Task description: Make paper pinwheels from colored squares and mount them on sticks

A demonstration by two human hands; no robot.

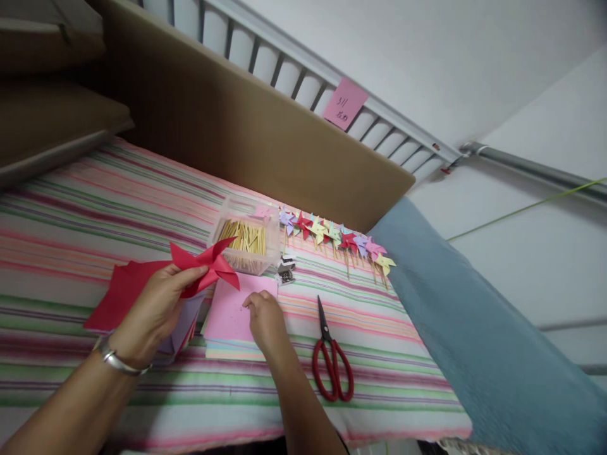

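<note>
My left hand (164, 294), with a bracelet at the wrist, pinches a red paper pinwheel (213, 265) by its centre-left, raised above the table. Close to its right, my right hand (266, 319) has its fingertips pinched together over a stack of pink paper (231, 316). Whatever is between those fingertips is too small to make out; tiny dark specks lie on the pink sheet by them. Beneath my left hand is a pile of red paper (111, 297) with lilac sheets partly hidden by the hand. A small open box of metal pins (286, 273) lies just beyond the pink stack.
Behind my hands stands a clear plastic box (274, 243) of thin wooden sticks (249, 237). Finished pinwheels (348, 242) on sticks lie in a row at the back. Red-handled scissors (327, 354) rest on the striped cloth (389, 385). A cardboard panel (246, 126) borders the far side.
</note>
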